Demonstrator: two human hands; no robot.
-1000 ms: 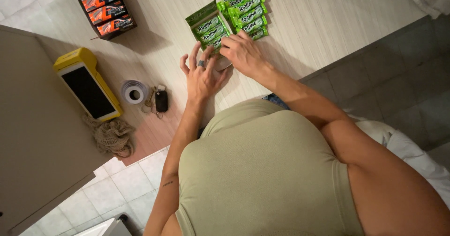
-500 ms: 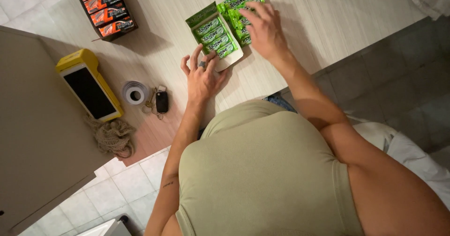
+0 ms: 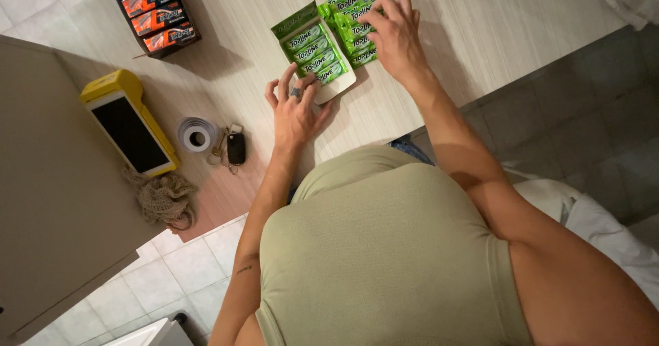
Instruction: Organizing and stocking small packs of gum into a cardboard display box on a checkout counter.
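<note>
A small open display box (image 3: 341, 88) with a green lid holds several green gum packs (image 3: 312, 49) on the pale wooden counter (image 3: 473, 37). My left hand (image 3: 296, 109) rests flat against the box's near edge, fingers spread, a ring on one finger. Beside the box lies a loose row of more green gum packs (image 3: 350, 9). My right hand (image 3: 395, 33) lies over that row with its fingers on the packs; whether it grips one is hidden.
A dark box of orange packs (image 3: 154, 13) sits at the counter's far left. A yellow card terminal (image 3: 130, 123), a paper roll (image 3: 197, 134), a car key (image 3: 235, 148) and a string bag (image 3: 163, 198) lie at left. A beige panel (image 3: 48, 202) borders them.
My right hand has moved away from the box's near corner, outward onto the loose row of green packs. My left hand has stayed at the box.
</note>
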